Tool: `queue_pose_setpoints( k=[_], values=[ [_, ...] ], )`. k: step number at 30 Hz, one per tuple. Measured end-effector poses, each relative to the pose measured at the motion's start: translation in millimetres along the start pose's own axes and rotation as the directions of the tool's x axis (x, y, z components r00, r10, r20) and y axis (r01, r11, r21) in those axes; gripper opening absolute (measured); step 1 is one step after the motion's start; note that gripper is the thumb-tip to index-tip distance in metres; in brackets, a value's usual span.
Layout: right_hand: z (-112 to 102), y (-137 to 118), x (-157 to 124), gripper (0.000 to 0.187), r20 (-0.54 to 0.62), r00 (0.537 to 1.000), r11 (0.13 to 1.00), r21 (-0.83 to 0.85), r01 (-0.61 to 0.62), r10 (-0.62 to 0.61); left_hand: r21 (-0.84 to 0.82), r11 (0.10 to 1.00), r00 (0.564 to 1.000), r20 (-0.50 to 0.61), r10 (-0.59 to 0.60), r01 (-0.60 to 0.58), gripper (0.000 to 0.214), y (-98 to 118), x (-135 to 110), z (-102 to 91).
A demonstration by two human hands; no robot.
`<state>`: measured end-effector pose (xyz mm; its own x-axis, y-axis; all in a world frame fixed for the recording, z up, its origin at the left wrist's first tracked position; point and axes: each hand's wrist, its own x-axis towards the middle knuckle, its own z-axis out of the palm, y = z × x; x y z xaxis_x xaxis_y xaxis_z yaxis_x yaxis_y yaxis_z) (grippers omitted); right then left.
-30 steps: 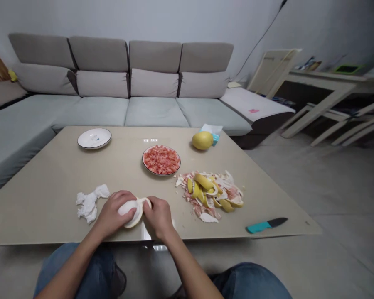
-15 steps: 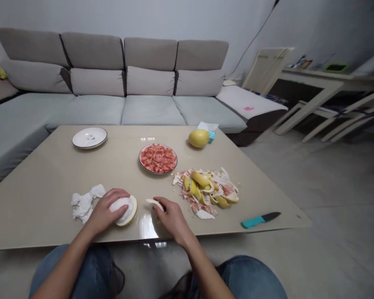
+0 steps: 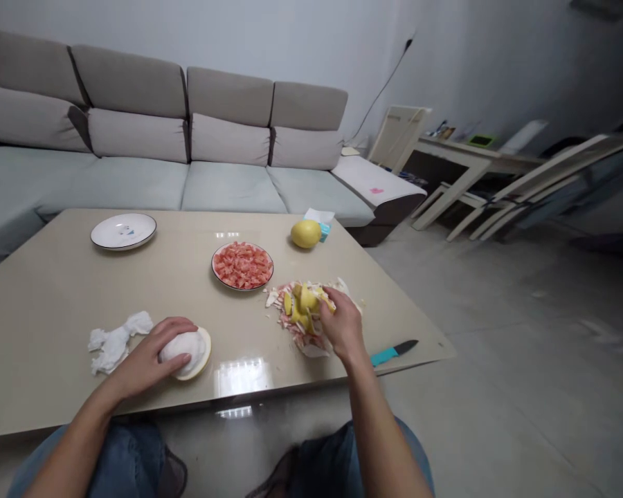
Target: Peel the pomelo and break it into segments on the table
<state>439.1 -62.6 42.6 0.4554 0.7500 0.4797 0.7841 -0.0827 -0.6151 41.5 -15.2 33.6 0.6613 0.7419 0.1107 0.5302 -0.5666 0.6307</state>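
My left hand (image 3: 144,357) lies curled over a partly peeled pomelo (image 3: 190,348), white pith on top and a yellow rim of rind at its right, resting near the table's front edge. My right hand (image 3: 342,324) is out to the right over a heap of yellow and white peel scraps (image 3: 293,312). Its fingers are curled on a yellow piece of peel at the top of the heap.
A crumpled white tissue (image 3: 114,341) lies left of the pomelo. Farther back on the beige table (image 3: 57,290) are a plate of red pulp pieces (image 3: 214,268), a white plate (image 3: 123,230), a whole yellow fruit (image 3: 306,234) and a tissue box (image 3: 322,218). A teal-handled knife (image 3: 393,353) lies by the right corner.
My right hand pulled a strip of peel off the pomelo and carried it right to the scrap heap. My left hand stayed on the fruit. The view swung to the right.
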Motion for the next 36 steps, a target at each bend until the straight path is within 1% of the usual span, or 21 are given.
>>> queue_pose_setpoints(
  k=[2,3,5,6,7,8,10,11,13,16,18,19,21,24,26,28,30,32,36],
  values=[
    [9,-15,-31,0.032,-0.023,0.999,0.999,0.027,0.044,-0.043,-0.017,0.999,0.999,-0.034,-0.034,0.034,0.040,0,2,4.4],
    [16,-27,-50,0.030,-0.008,0.997,0.996,0.052,0.072,-0.071,-0.022,0.998,0.996,-0.062,-0.056,0.055,0.040,-1,4,7.1],
    [34,-58,-92,0.024,0.074,0.986,0.983,0.126,0.137,-0.147,-0.025,0.995,0.986,-0.128,-0.102,0.100,0.041,-1,7,12.1],
    [43,-74,-112,0.024,0.141,0.969,0.966,0.188,0.176,-0.204,-0.026,0.993,0.980,-0.159,-0.120,0.117,0.042,-1,8,14.1],
    [53,-91,-128,0.029,0.230,0.935,0.932,0.307,0.193,-0.269,-0.026,0.991,0.974,-0.183,-0.132,0.130,0.043,-2,9,15.4],
    [62,-105,-141,0.034,0.288,0.910,0.906,0.385,0.176,-0.299,-0.026,0.990,0.970,-0.199,-0.139,0.137,0.045,-2,9,15.9],
    [75,-127,-155,0.043,0.336,0.896,0.886,0.449,0.118,-0.290,-0.032,0.990,0.968,-0.208,-0.141,0.137,0.047,-4,8,14.9],
    [80,-133,-157,0.043,0.341,0.900,0.882,0.463,0.090,-0.271,-0.038,0.990,0.970,-0.201,-0.138,0.133,0.049,-5,7,13.5],
    [85,-137,-153,0.044,0.342,0.911,0.880,0.472,0.046,-0.231,-0.049,0.992,0.978,-0.165,-0.124,0.117,0.053,-7,3,9.6],
    [90,-131,-142,0.046,0.358,0.911,0.882,0.472,0.013,-0.204,-0.045,0.996,0.994,-0.078,-0.075,0.071,0.064,-8,0,4.2],
    [93,-124,-139,0.045,0.376,0.904,0.882,0.471,0.000,-0.201,-0.039,0.997,0.997,-0.037,-0.061,0.060,0.066,-8,1,3.1],
    [96,-121,-138,0.045,0.383,0.903,0.882,0.471,-0.008,-0.197,-0.038,0.997,0.997,-0.034,-0.071,0.070,0.065,-7,2,3.8],
    [101,-116,-138,0.046,0.382,0.906,0.880,0.474,-0.021,-0.184,-0.040,0.993,0.991,-0.069,-0.114,0.111,0.062,-5,8,7.4],
    [109,-113,-137,0.051,0.350,0.920,0.873,0.488,-0.017,-0.177,-0.049,0.985,0.970,-0.176,-0.170,0.163,0.057,-3,19,16.3],
    [112,-113,-133,0.048,0.337,0.925,0.867,0.497,-0.017,-0.175,-0.048,0.981,0.954,-0.230,-0.192,0.186,0.054,-1,25,21.6],
    [111,-113,-128,0.044,0.341,0.924,0.872,0.490,-0.017,-0.174,-0.046,0.978,0.943,-0.258,-0.208,0.203,0.052,0,27,24.6],
    [108,-114,-126,0.040,0.360,0.914,0.886,0.464,-0.001,-0.188,-0.057,0.975,0.939,-0.263,-0.221,0.213,0.050,1,26,25.1],
    [102,-116,-127,0.036,0.383,0.899,0.905,0.423,0.036,-0.214,-0.074,0.974,0.943,-0.245,-0.226,0.214,0.048,3,24,24.0],
    [90,-123,-129,0.027,0.435,0.874,0.956,0.274,0.102,-0.217,-0.048,0.977,0.958,-0.193,-0.214,0.208,0.047,8,21,20.9]
  ],
)
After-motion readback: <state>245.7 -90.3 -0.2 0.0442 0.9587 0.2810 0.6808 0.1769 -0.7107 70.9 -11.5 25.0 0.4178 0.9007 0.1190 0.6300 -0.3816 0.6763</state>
